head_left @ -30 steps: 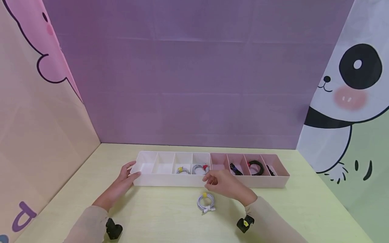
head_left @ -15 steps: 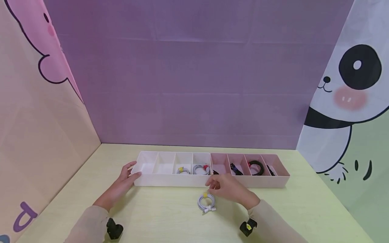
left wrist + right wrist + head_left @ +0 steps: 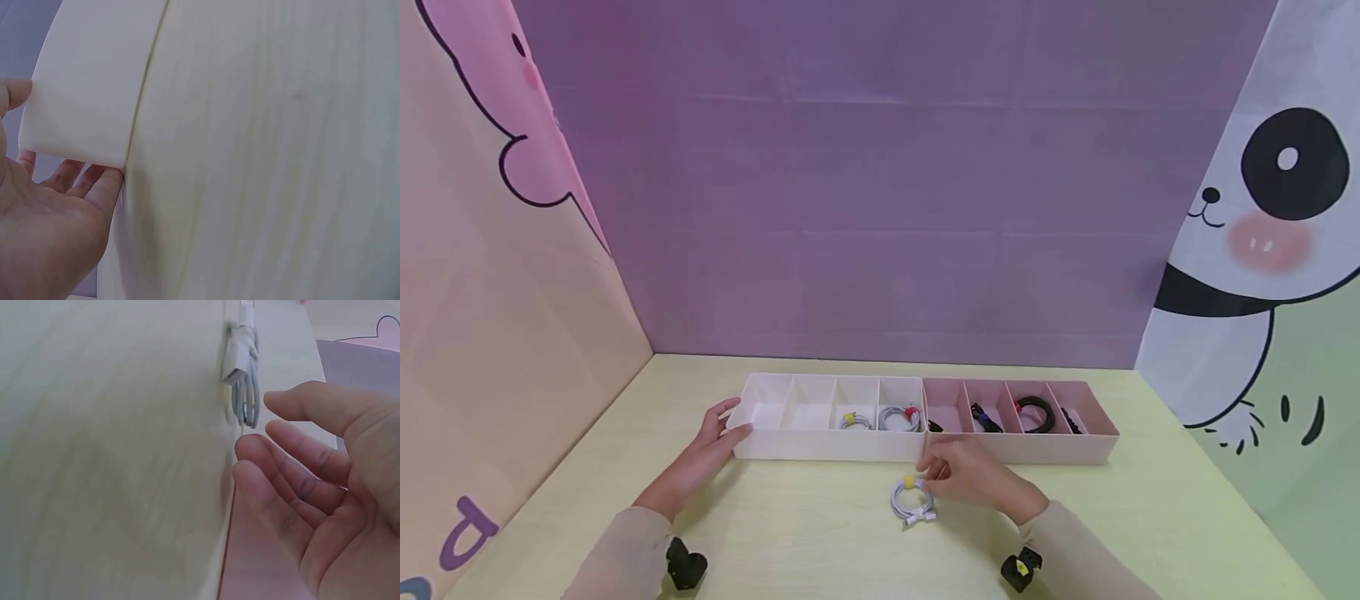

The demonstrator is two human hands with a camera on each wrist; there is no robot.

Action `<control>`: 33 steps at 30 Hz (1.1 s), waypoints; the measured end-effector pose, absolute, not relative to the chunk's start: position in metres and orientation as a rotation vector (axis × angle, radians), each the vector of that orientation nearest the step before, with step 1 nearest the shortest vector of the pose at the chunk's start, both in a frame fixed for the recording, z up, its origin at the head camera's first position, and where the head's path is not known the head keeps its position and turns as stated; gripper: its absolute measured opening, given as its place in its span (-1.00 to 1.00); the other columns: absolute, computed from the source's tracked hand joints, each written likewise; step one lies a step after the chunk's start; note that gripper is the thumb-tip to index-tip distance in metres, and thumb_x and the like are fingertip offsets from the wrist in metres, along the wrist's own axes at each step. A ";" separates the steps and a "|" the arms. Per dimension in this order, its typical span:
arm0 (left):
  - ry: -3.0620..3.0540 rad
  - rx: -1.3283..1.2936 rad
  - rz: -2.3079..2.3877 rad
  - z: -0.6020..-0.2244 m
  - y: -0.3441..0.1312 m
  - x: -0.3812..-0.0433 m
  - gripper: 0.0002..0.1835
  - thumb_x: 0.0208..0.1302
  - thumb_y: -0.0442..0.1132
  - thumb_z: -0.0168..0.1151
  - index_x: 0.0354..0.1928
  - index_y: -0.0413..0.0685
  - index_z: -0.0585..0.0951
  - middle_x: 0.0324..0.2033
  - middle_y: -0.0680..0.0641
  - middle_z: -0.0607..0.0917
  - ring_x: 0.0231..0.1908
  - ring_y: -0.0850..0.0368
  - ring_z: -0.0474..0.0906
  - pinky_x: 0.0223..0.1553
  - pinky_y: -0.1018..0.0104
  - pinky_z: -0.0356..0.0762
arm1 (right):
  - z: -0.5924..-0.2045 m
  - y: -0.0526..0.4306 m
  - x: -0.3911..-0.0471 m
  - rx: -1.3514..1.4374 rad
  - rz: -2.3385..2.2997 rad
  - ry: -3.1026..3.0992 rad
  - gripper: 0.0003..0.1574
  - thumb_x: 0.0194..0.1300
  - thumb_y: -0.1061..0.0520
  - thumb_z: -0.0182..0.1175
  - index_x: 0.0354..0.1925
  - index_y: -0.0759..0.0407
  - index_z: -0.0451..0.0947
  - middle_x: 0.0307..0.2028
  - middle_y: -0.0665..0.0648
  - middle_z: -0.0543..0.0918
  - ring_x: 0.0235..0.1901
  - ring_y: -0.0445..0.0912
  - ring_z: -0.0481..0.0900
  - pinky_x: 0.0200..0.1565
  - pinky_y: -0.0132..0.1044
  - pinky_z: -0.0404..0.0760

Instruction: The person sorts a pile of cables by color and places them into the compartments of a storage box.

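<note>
My left hand [image 3: 711,437] holds the left end of a white divided box [image 3: 831,446]. In the left wrist view, the thumb is at one edge of the box and the fingers wrap the end wall. A coiled white charging cable [image 3: 920,517] with a yellow tie lies on the table in front of the box. Just beside that coil is my right hand [image 3: 973,477], its thumb and fingertips apart. The right wrist view shows this hand [image 3: 325,469] with a gap between the fingers and the cable's USB plug [image 3: 236,365] just beyond.
A pink divided box [image 3: 1060,450] adjoins the white one on the right, with black cables [image 3: 1036,415] in its compartments. Two coiled pale cables [image 3: 898,417] sit in the white box. A purple panel [image 3: 880,208] rises behind the table [image 3: 805,533].
My right hand has moved down from the boxes' front edge to the coiled cable, uncovering a black item in the pink box's left compartment. The left hand keeps its hold.
</note>
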State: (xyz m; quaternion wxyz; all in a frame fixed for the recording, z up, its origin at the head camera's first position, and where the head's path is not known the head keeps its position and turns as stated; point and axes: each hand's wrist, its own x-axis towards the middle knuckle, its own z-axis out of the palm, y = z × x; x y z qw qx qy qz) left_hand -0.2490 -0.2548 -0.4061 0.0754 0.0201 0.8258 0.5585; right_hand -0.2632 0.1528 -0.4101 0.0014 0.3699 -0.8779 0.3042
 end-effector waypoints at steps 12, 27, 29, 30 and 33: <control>2.472 0.036 1.680 -0.407 -0.255 -0.249 -0.15 0.54 0.13 0.02 0.55 0.05 -0.25 0.48 -0.42 -0.15 0.46 -0.35 -0.07 0.41 -0.26 0.01 | -0.411 0.150 -0.261 1.174 0.928 -2.767 -0.85 0.13 0.24 0.48 -0.30 0.19 0.71 -0.33 -0.04 0.64 -0.37 -0.35 0.65 -0.31 -0.47 0.61; 2.467 0.056 1.692 -0.407 -0.255 -0.249 -0.16 0.56 0.06 0.00 0.55 0.01 -0.28 0.47 -0.44 -0.14 0.45 -0.36 -0.05 0.40 -0.28 0.01 | -0.414 0.142 -0.265 1.068 0.855 -2.874 -0.86 0.13 0.14 0.48 -0.30 0.10 0.74 -0.39 -0.16 0.55 -0.41 -0.33 0.51 -0.33 -0.41 0.55; 2.465 0.055 1.696 -0.407 -0.254 -0.249 -0.15 0.56 0.06 0.01 0.55 0.00 -0.28 0.47 -0.45 -0.15 0.45 -0.37 -0.06 0.40 -0.28 0.01 | -0.414 0.141 -0.266 1.052 0.852 -2.895 -0.87 0.13 0.16 0.48 -0.30 0.10 0.74 -0.38 -0.16 0.55 -0.41 -0.32 0.49 -0.33 -0.41 0.54; 2.465 0.053 1.694 -0.406 -0.254 -0.249 -0.15 0.56 0.06 0.01 0.55 0.00 -0.28 0.48 -0.45 -0.16 0.45 -0.38 -0.07 0.40 -0.28 0.01 | -0.414 0.140 -0.266 1.048 0.857 -2.902 -0.87 0.13 0.17 0.48 -0.31 0.11 0.73 -0.38 -0.15 0.55 -0.41 -0.32 0.49 -0.33 -0.41 0.54; 2.466 0.036 1.680 -0.406 -0.254 -0.249 -0.16 0.56 0.08 0.00 0.55 0.03 -0.28 0.49 -0.44 -0.19 0.46 -0.39 -0.11 0.40 -0.27 -0.01 | -0.414 0.139 -0.266 1.049 0.864 -2.909 -0.88 0.12 0.20 0.47 -0.32 0.11 0.73 -0.37 -0.13 0.54 -0.41 -0.31 0.50 -0.33 -0.41 0.54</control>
